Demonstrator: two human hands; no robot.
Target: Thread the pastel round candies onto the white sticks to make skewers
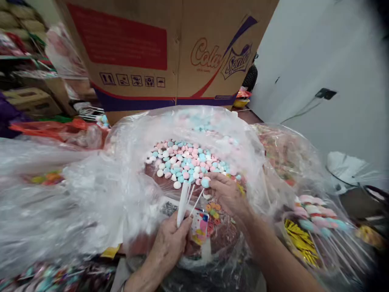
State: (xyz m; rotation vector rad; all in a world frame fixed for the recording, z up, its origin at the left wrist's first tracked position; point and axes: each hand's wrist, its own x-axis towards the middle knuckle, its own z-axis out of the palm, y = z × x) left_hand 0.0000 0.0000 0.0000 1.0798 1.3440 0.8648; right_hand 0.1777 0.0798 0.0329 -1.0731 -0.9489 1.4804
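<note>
Beyond the reddish-brown desk (253, 117), a large brown printed cardboard box (179, 40); nearer, a heap of small rounded pink, blue and white pieces (188, 160) amid crumpled clear plastic (130, 162). Left hand (172, 239) closed around slender white sticks (182, 202); right hand (229, 196) with fingertips pinched on one pale blue rounded piece (206, 182), beside the heap's near edge.

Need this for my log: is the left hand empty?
No, the left hand grips several white sticks pointing upward.

Candies (186, 163) dead centre are pastel pink, blue and white, sticks (182, 205) at 6 o'clock just plain white, ties (299, 239) at 4 yellow-gold, box (174, 52) at 12 brown with red and purple.
</note>
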